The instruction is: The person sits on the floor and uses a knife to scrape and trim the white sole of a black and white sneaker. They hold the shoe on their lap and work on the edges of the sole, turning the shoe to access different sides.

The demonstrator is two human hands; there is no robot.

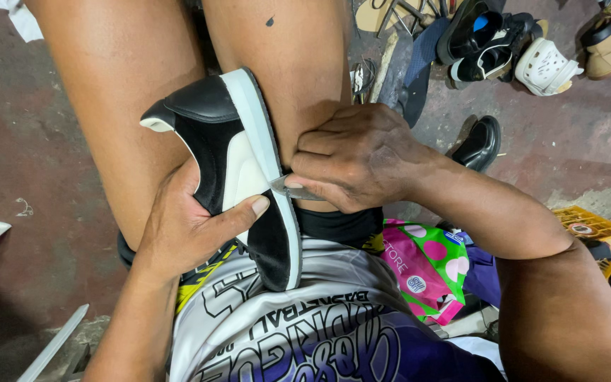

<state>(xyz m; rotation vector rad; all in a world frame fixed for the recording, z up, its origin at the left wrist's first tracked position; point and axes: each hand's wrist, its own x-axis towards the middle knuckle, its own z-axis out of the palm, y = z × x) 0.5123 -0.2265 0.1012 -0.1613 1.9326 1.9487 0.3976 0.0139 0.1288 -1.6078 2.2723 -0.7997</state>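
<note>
Black and cream shoe [238, 177] wedged sole-up between the bare knees, toe against the shirt. Left hand [185, 226] wrapped round its side, thumb pressed flat on the cream panel. Right hand [351, 159] clenched tight on a small blade [288, 187], tip right at the white sole [266, 148] edge. Loose shoes [503, 49] scattered over the floor [567, 141], upper right.

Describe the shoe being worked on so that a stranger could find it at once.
Look between the person's bare knees, above the printed shirt. The left hand grips a black shoe there while the right hand presses a small blade to its sole. Unlike the shoes on the floor, it has cream side panels.
</note>
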